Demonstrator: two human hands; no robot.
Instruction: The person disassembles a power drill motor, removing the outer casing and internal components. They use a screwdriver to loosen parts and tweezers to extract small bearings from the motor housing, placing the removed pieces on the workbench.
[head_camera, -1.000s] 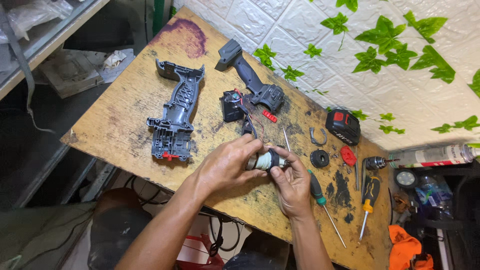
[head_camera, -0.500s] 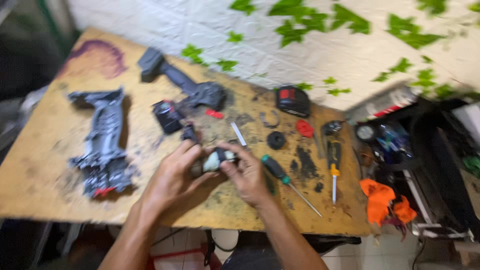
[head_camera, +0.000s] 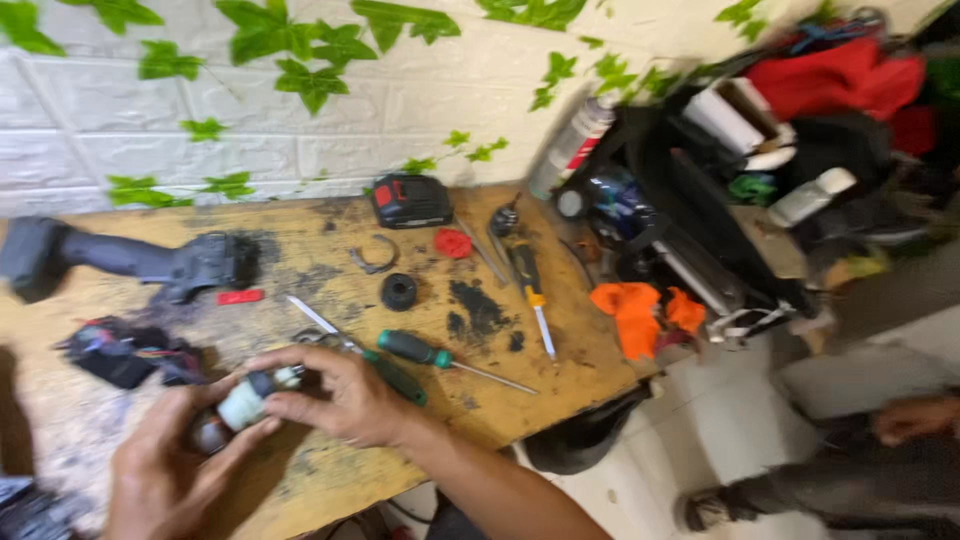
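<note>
A white brick-pattern wall (head_camera: 330, 140) hung with green ivy leaves (head_camera: 270, 40) backs a worn, stained wooden workbench (head_camera: 300, 270).

At the near left of the bench both hands meet on a small cylindrical motor part with a white middle and dark ends (head_camera: 240, 408). The left hand (head_camera: 165, 470) comes up from the near edge, its fingers curled around the part's lower, darker end. The right hand (head_camera: 340, 395) lies just to the right, thumb and fingertips pinching the upper end of the part, with the other fingers bent close together. The part sits just above the bench surface, between the two hands.

Just right of the right hand lie two green-handled screwdrivers (head_camera: 430, 352), one partly under the fingers. Farther back are a round black rubber piece (head_camera: 399, 291), a curved metal clip (head_camera: 375, 258), a small red round piece (head_camera: 452, 243) and a yellow-and-black screwdriver (head_camera: 528, 285). A black battery pack with a red panel (head_camera: 410, 200) stands near the wall. At the far left lies a dark grey drill housing (head_camera: 130, 262), with a small red bar (head_camera: 240, 296) beside it and a black wired assembly (head_camera: 125, 350) nearer. An orange cloth (head_camera: 640, 315) hangs at the bench's right edge, by a cluttered black rack (head_camera: 700, 220). At the lower right, another person's hand (head_camera: 915, 418) and leg show on the pale floor.
</note>
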